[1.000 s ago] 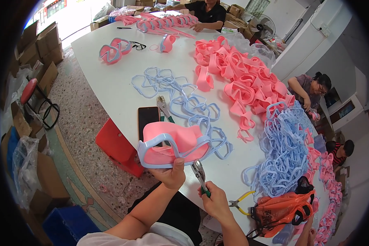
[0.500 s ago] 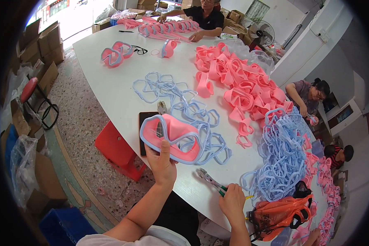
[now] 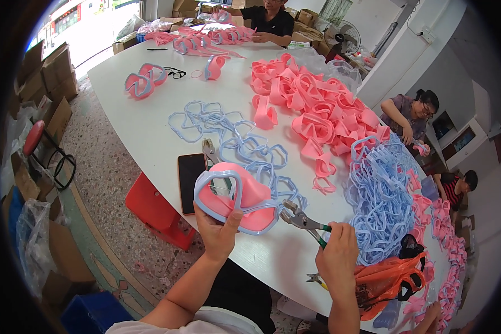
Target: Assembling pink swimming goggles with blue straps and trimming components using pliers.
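Note:
My left hand holds a pink mask piece with a light blue frame above the near edge of the white table. My right hand grips green-handled pliers, whose jaws touch the right end of the blue frame. A black phone and a second pair of pliers lie on the table just behind the mask piece.
Loose light blue frames lie mid-table, a pile of pink mask bodies behind, and a heap of blue frames to the right. An orange bag sits near right. Other people work at the far end and right side. Red stool and cardboard boxes are on the left.
My right hand has lifted the pliers from lower right up to the frame's right end. My left hand has tilted the mask piece and drawn it slightly nearer.

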### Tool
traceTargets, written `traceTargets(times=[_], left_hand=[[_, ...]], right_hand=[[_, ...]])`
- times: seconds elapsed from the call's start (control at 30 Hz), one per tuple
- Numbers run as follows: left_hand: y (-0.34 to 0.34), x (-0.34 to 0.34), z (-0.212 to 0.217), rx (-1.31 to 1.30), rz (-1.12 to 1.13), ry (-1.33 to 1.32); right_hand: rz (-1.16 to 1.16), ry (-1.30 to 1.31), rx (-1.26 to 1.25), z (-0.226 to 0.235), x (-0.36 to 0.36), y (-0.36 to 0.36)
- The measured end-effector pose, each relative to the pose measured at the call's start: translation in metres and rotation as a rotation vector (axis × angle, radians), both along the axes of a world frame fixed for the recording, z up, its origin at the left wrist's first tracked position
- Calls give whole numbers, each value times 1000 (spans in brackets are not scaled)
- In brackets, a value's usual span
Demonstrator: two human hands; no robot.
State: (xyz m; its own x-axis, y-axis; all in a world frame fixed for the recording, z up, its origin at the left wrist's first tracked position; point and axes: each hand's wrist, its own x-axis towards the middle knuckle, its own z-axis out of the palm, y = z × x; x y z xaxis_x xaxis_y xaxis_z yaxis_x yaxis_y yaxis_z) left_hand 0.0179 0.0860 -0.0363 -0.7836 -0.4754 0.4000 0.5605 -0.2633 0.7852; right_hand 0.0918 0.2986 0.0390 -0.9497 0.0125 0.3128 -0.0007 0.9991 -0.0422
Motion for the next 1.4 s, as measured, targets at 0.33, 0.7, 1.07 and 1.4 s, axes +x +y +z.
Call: traceTargets(times=[0.33,0.7,1.07,1.4], left_hand=[[-6,11,2,-16,-176,21],[-14,5,6,6,-188,-11],[-26,-11,-3,365,-527,-74],[-22,-8,-18,294,-930,-137]], right_hand=[[115,23,184,23,0,-5],[136,-52,235,21,-1,5],[-8,-386,-45,-77,18,18],[190,-202,-595,-20,-8,-2]])
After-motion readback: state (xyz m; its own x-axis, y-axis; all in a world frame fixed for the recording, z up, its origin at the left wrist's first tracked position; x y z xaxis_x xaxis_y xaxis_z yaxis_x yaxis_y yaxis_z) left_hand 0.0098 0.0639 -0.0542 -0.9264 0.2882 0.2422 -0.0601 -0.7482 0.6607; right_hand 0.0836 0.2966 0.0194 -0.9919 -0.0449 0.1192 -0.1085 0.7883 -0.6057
